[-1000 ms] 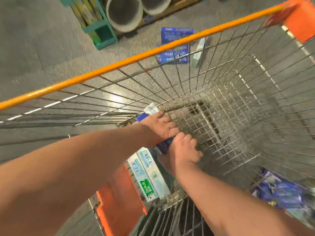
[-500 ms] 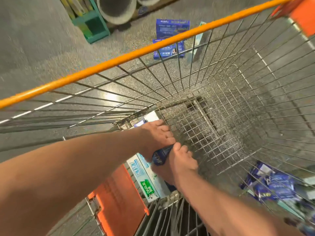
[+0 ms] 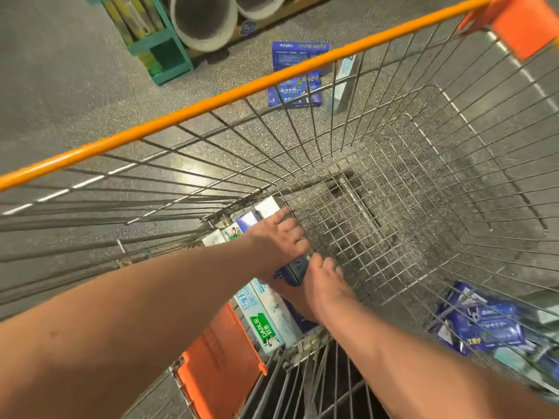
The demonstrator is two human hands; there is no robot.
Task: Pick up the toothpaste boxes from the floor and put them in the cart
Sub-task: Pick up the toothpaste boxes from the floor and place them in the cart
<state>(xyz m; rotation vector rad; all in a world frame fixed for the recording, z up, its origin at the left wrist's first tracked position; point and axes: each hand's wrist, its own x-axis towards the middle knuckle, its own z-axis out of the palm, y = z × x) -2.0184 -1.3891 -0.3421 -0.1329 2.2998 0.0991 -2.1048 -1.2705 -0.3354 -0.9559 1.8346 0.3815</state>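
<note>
Presses the dark blue toothpaste box (image 3: 292, 269) lower into the near corner of the cart (image 3: 423, 207) than half a second ago, snug against the pale Darlie boxes (image 3: 267, 317). Left hand (image 3: 276, 241) slid forward and spread flat on top, right hand (image 3: 320, 284) curled round the near end. Looks all but stowed, so time to let go and fetch the rest off the floor (image 3: 75, 71): blue boxes (image 3: 298, 51) beyond the orange rim (image 3: 242, 92), a blurred blue heap (image 3: 484, 325) to the right.

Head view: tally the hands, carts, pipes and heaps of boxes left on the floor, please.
Hands: 2, left hand and right hand, which grips a dark blue box
Cart: 1
Pipes: 2
Floor heaps of boxes: 2
Total: 7
</note>
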